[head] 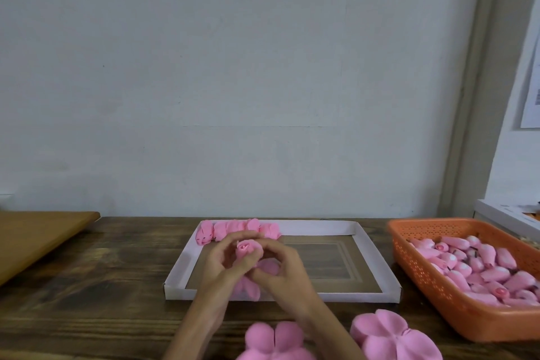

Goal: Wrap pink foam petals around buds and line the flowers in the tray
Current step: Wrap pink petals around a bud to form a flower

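My left hand (217,264) and my right hand (285,270) meet above the front of the shallow white cardboard tray (377,257). Between them they hold a pink bud (244,251) with a pink foam petal piece (251,286) curled around it; loose petal lobes hang below my fingers. Several finished pink flowers (233,229) lie in a row along the tray's back left wall.
An orange perforated basket (432,280) full of pink buds stands at the right. Two stacks of flat pink foam petals (394,336) lie at the near edge of the dark wooden table. A light wooden board (38,237) sits at the left. A wall rises close behind.
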`<state>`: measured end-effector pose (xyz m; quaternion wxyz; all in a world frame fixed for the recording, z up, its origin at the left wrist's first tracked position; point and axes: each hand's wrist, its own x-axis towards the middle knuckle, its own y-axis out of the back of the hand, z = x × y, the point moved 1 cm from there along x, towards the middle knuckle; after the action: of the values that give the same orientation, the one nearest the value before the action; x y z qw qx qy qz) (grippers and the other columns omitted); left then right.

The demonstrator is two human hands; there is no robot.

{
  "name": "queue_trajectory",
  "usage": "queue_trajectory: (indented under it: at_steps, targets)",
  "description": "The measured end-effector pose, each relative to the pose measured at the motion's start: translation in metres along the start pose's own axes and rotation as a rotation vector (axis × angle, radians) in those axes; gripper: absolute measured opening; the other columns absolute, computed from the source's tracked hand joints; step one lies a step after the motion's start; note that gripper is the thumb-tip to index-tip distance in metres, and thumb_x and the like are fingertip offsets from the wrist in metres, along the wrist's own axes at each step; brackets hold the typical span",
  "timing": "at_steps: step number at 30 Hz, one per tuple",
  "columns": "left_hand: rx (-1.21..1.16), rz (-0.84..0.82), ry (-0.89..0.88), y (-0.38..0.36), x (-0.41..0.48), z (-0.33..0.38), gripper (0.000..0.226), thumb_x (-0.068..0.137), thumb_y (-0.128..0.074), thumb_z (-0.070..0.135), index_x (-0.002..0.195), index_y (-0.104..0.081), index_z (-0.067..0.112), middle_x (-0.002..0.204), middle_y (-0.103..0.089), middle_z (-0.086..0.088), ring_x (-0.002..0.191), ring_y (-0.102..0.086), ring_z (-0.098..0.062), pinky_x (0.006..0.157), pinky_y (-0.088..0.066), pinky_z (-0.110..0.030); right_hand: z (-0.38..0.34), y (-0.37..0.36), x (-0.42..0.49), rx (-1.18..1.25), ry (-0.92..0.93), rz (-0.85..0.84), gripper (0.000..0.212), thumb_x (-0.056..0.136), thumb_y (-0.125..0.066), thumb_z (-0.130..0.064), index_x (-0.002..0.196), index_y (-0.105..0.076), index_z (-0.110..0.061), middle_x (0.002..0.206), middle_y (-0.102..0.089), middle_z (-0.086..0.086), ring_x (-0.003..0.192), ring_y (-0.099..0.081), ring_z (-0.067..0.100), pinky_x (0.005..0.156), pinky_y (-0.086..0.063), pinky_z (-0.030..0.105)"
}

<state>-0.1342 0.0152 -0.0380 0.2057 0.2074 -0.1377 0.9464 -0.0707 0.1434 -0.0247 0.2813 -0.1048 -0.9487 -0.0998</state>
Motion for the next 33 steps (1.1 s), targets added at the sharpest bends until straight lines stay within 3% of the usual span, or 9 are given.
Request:
queue_trajectory:
  at_steps: [3,7,11,14,21,26,30,33]
  targets:
    - [0.005,-0.009,-0.031,0.0060,0.0029,-0.0012,0.052,0.073,-0.092,0.051,0.109,-0.080,0.015,0.107,-0.079,-0.012,0.105,-0.075,-0.027,0.083,-0.061,-0.030,-0.0017,0.0030,0.0010,0.038,0.001,0.046,0.025,0.091,-0.078,-0.010,0.114,-0.077,-0.017,0.109,-0.078,-0.001,0.107,-0.072,0.017,0.092,-0.055,0.026]
    - [-0.041,0.063,-0.041,0.0083,0.0061,-0.0034,0.062,0.061,-0.100,0.047,0.113,-0.080,0.021,0.116,-0.079,-0.009,0.111,-0.075,-0.024,0.086,-0.060,-0.025,0.0005,0.0040,0.0017,0.018,-0.016,0.093,0.022,0.090,-0.080,-0.014,0.111,-0.076,-0.015,0.106,-0.078,0.001,0.104,-0.072,0.020,0.093,-0.058,0.039]
    - [-0.058,0.122,-0.086,0.0049,0.0074,-0.0027,0.061,0.056,-0.099,0.034,0.112,-0.078,0.026,0.110,-0.078,-0.006,0.102,-0.075,-0.019,0.082,-0.060,-0.022,0.0014,0.0032,0.0007,0.012,0.003,0.138,0.020,0.089,-0.082,-0.013,0.108,-0.076,-0.014,0.103,-0.078,0.000,0.099,-0.072,0.018,0.089,-0.056,0.031]
    - [-0.063,0.155,-0.090,0.0038,0.0073,-0.0044,0.055,0.052,-0.102,0.026,0.100,-0.077,0.018,0.102,-0.077,-0.011,0.092,-0.074,-0.022,0.079,-0.061,-0.025,0.0039,0.0028,0.0006,0.021,0.020,0.162,0.020,0.087,-0.082,-0.011,0.106,-0.075,-0.014,0.101,-0.076,0.000,0.098,-0.071,0.019,0.088,-0.056,0.033]
    - [-0.051,0.122,-0.102,0.0033,0.0059,-0.0019,0.030,0.060,-0.093,0.016,0.086,-0.081,0.009,0.092,-0.079,-0.016,0.084,-0.077,-0.023,0.074,-0.060,-0.023,0.0054,0.0048,-0.0001,-0.018,0.071,0.159,0.021,0.088,-0.082,-0.017,0.106,-0.071,-0.018,0.101,-0.074,-0.003,0.100,-0.070,0.023,0.089,-0.057,0.043]
    - [-0.050,0.125,-0.103,0.0051,0.0059,-0.0007,0.030,0.061,-0.093,0.018,0.088,-0.082,0.011,0.093,-0.080,-0.015,0.087,-0.078,-0.023,0.075,-0.060,-0.022,0.0045,0.0069,0.0007,-0.016,0.070,0.135,0.017,0.092,-0.079,-0.017,0.107,-0.074,-0.023,0.104,-0.076,-0.002,0.103,-0.071,0.023,0.091,-0.058,0.041]
    - [-0.031,0.143,-0.080,0.0076,0.0055,-0.0016,0.037,0.061,-0.094,0.020,0.097,-0.083,0.020,0.099,-0.081,-0.011,0.090,-0.078,-0.020,0.076,-0.060,-0.022,0.0082,0.0077,0.0011,0.001,0.018,0.137,0.023,0.096,-0.069,-0.008,0.112,-0.074,-0.023,0.110,-0.075,0.000,0.109,-0.070,0.023,0.097,-0.057,0.048]
    - [-0.012,0.131,-0.096,0.0078,0.0058,0.0000,0.034,0.063,-0.094,0.022,0.096,-0.084,0.019,0.100,-0.080,-0.011,0.094,-0.078,-0.024,0.078,-0.060,-0.022,0.0052,0.0089,0.0001,0.038,0.015,0.148,0.017,0.103,-0.063,-0.015,0.115,-0.071,-0.025,0.112,-0.075,0.001,0.110,-0.071,0.023,0.094,-0.058,0.048]
